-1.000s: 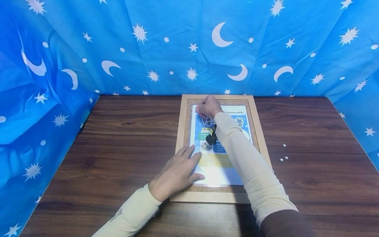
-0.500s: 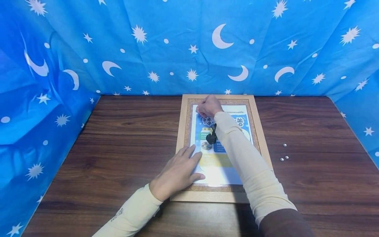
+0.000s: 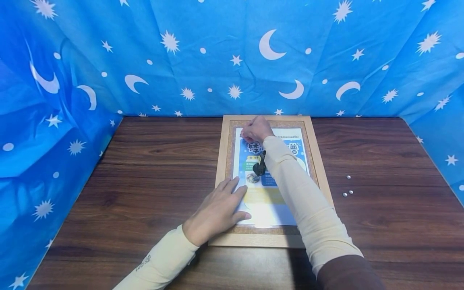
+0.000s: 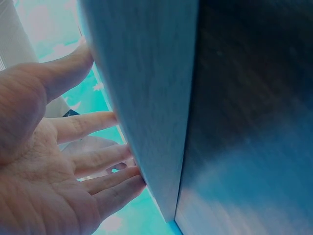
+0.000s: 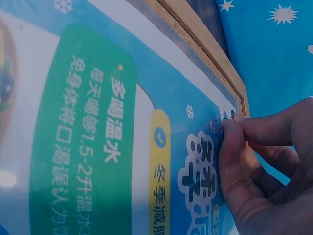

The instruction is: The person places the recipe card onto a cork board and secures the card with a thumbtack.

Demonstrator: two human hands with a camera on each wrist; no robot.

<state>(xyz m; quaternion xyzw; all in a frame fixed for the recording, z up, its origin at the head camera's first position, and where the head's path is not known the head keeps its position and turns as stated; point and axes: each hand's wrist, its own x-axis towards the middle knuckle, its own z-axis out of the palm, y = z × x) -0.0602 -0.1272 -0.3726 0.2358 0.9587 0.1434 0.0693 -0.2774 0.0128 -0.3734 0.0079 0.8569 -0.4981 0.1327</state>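
A printed poster [image 3: 268, 196] with a glossy surface lies on a wood-framed cork board [image 3: 261, 241]. Near its far left corner, my right hand [image 3: 256, 129] pinches a small metal thumbtack [image 5: 229, 117] between thumb and index finger, with the pin pointing at the poster. The other fingers of that hand are curled. My left hand [image 3: 219, 207] rests over the near left edge of poster and frame, its fingers spread. In the left wrist view, the fingertips of the left hand [image 4: 63, 142] reach over the side of the frame.
To the right of the board, three silver thumbtacks [image 3: 348, 177] lie on the dark wooden table [image 3: 156, 169]. A blue curtain [image 3: 217, 72] with moons and stars hangs close behind the board. Around my right wrist is a black camera [image 3: 259, 166].
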